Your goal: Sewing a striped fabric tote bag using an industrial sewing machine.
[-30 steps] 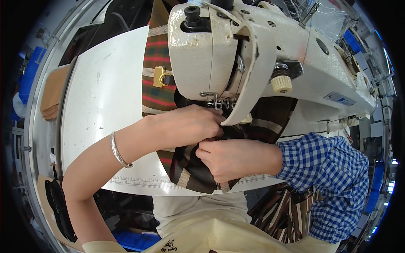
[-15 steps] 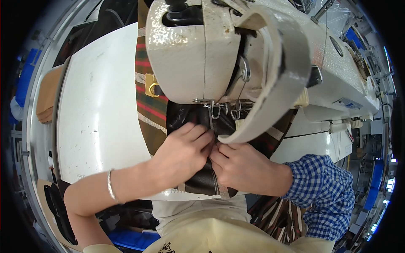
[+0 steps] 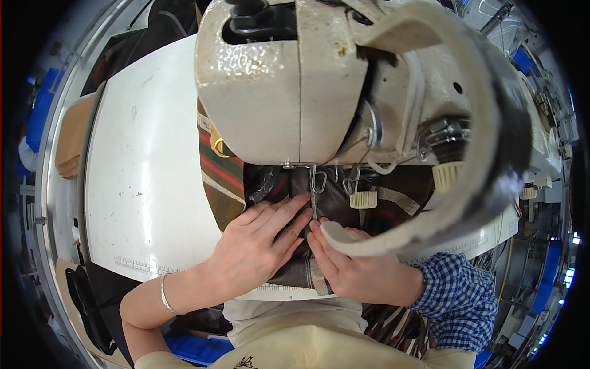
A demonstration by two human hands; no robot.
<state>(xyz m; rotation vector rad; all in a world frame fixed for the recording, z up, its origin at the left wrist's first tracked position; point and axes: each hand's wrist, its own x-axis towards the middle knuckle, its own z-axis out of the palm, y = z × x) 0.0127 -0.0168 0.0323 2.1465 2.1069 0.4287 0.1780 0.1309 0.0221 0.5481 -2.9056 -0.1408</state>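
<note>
Both hands lie flat on a dark brown fabric piece [image 3: 289,270] at the near edge of the white tabletop [image 3: 147,184], just in front of the sewing machine's needle [image 3: 313,200]. The left hand [image 3: 258,246] rests palm down with its fingers [image 3: 283,212] stretched out and slightly spread, pressing the cloth; it grips nothing. The right hand [image 3: 353,270] lies beside it, fingertips touching the cloth close to the left fingertips, though a curved cream guard [image 3: 455,203] of the machine covers part of it, so how its fingers lie cannot be told fully. The cream sewing machine head [image 3: 289,80] looms over the work and hides the far part of the fabric. A striped green, red and cream band [image 3: 218,178] runs under the machine towards the far edge. A silver bangle [image 3: 163,294] circles the left wrist; a blue checked sleeve [image 3: 458,301] covers the right forearm.
</note>
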